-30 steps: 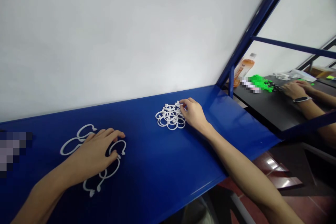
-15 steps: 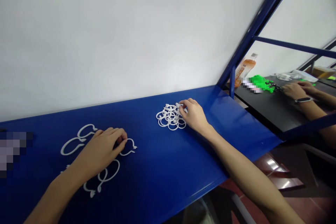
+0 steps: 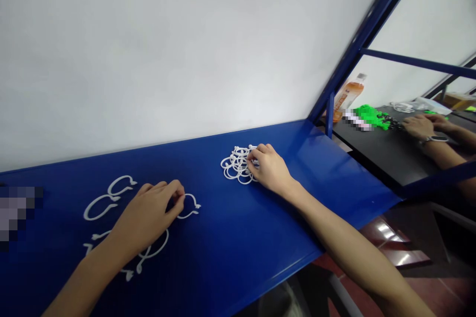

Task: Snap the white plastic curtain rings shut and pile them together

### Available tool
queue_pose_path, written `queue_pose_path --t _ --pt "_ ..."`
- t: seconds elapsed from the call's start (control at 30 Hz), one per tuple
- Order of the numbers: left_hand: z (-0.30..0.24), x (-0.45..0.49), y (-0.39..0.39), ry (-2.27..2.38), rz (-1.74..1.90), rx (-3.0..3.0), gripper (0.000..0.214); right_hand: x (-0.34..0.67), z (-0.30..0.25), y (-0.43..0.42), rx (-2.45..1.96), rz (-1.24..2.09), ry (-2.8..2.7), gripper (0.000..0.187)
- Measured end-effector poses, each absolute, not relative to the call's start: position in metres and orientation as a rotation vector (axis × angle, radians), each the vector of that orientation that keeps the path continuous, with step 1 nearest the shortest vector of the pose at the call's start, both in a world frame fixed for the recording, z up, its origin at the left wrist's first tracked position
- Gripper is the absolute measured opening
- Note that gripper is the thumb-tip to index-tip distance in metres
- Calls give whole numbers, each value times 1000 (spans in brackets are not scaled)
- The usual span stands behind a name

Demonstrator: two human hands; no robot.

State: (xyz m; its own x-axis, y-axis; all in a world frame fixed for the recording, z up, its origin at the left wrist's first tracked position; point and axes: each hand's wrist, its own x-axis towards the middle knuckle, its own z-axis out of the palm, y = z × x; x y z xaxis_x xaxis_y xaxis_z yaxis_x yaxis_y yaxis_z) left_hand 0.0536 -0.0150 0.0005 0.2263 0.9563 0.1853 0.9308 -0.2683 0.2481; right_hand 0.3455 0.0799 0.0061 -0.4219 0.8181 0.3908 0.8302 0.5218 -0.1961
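Observation:
My left hand (image 3: 150, 213) is closed in a pinch over the left part of the blue tabletop. Between its thumb and fingers is a white open plastic ring (image 3: 198, 206), whose gap with small knobbed ends points right. Several similar loose rings (image 3: 86, 210) lie around and under this hand, some partly hidden by the forearm. Farther right, a tangled pile of white rings (image 3: 233, 161) rests on the surface. My right hand (image 3: 273, 171) is at the pile's right side, thumb and fingertips pinched on a ring there; the fingers hide most of it.
The blue tabletop (image 3: 223, 237) meets a white wall behind. A blue metal frame (image 3: 351, 64) rises at the right. Beyond it, another person's hands (image 3: 420, 126) work at a black table with green pieces (image 3: 368, 115) and an orange drink bottle (image 3: 347, 96).
My left hand has shifted slightly right with its ring. My right hand has moved a little left and down over the pile, its fingers closing further.

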Motion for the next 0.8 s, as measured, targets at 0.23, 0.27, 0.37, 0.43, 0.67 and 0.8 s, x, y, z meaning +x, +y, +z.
queue_pose_path --t 0.23,0.27,0.37,0.43,0.67,0.8 --pt "1 56 -15 1854 462 2346 20 346 11 77 -1307 -58 -2259 12" --pt "1 57 -15 1858 468 2334 20 346 12 76 -1286 -59 -2238 12" --pt "-1 58 -16 1860 528 2313 20 345 15 72 -1164 -22 -2198 15" --pt "-3 59 -16 1853 576 2316 22 342 16 67 -1031 48 -2221 17" --pt "-7 72 -21 1798 643 2409 27 322 8 37 -511 468 -2560 35" --pt "-7 84 -24 1711 706 2495 26 315 1 29 -509 587 -2572 32"
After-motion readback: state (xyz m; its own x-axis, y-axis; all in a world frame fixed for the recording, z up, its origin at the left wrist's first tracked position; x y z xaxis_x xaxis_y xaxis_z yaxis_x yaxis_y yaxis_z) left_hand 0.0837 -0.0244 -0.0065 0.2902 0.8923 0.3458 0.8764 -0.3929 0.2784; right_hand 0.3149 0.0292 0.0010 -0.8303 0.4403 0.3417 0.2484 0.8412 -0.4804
